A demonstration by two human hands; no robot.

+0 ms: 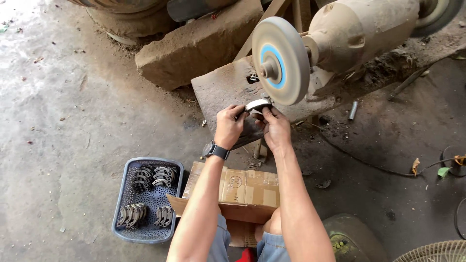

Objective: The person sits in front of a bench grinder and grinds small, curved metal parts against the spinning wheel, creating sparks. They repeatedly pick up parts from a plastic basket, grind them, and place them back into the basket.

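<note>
My left hand (229, 124) and my right hand (273, 127) together hold a small curved metal shoe-shaped part (256, 105) up against the lower edge of a grey grinding wheel (280, 60) with a blue ring at its hub. The wheel sits on a dusty bench grinder motor (361, 31) mounted on a worn block (228, 87). A black watch is on my left wrist. Both forearms reach forward over a cardboard box (242, 189).
A blue plastic basket (121, 194) at the lower left holds several similar curved metal parts in groups. A stone block (199, 46) lies behind the grinder. A cable (378, 167) runs across the concrete floor at right; a wire fan guard (437, 252) shows at the bottom right corner.
</note>
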